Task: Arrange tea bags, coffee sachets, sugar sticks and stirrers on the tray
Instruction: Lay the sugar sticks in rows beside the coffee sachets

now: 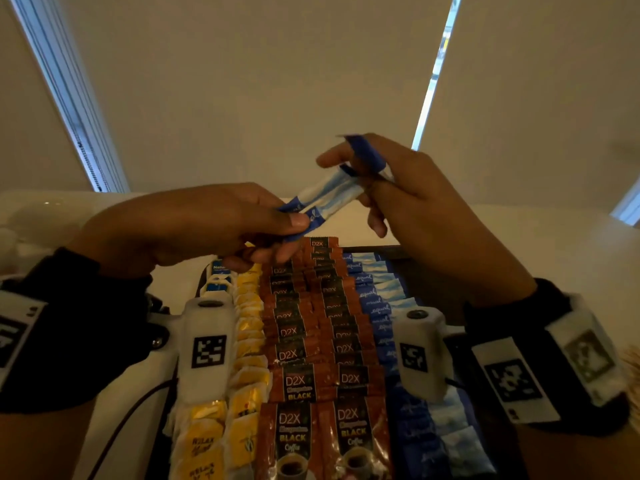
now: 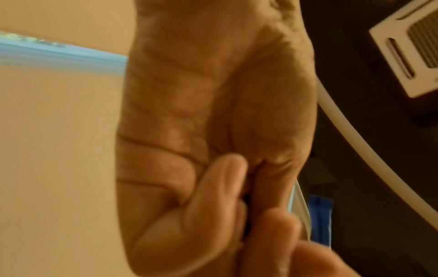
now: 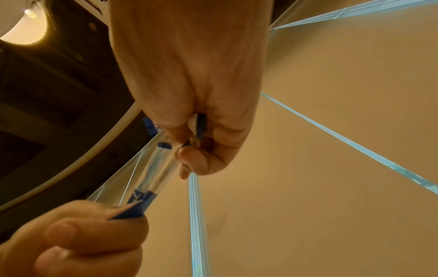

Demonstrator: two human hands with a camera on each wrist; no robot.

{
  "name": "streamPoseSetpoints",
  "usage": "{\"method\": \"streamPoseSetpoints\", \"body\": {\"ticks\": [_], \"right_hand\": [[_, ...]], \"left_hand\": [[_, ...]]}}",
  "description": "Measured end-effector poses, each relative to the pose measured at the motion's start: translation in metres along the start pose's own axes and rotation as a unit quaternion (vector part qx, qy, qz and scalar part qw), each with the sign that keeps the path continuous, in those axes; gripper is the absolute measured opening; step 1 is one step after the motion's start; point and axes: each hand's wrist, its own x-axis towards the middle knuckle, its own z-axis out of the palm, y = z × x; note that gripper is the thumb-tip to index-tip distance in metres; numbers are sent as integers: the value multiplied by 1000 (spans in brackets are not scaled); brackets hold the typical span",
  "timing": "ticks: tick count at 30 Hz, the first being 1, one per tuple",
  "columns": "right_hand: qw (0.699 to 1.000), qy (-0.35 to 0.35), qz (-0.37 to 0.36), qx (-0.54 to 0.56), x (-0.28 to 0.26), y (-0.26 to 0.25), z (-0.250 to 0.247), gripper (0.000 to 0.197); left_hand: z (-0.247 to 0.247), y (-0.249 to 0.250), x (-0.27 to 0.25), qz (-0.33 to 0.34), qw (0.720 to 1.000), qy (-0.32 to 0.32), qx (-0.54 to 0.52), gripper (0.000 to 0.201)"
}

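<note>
I have both hands raised above the tray [image 1: 405,252] — my left hand [image 1: 194,230] pinches the lower ends of two blue-and-white sugar sticks [image 1: 325,199], my right hand [image 1: 408,188] grips their upper ends. Below, the tray holds rows of yellow tea bags [image 1: 247,341], brown coffee sachets [image 1: 322,344] and blue sugar sachets [image 1: 379,303].
</note>
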Motion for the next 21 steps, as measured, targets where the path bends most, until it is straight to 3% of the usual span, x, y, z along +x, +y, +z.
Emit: {"method": "streamPoseSetpoints", "body": {"ticks": [3,10,15,19,21], "right_hand": [[997,-4,46,62,1,-3,-2,27],[984,-25,2,-178,1,-3,4,19],[976,37,22,-213,2,-5,-5,18],[971,141,137,-138,-13,3,-37,15],[958,125,220,-132,-32,13,-52,19]], "left_hand": [[-2,0,-1,8,999,5,-32,40],[7,3,7,-50,998,-4,41,42],[4,2,5,-3,999,9,47,53],[-7,2,-1,35,996,69,44,67],[-13,2,-4,41,994,99,33,78]]}}
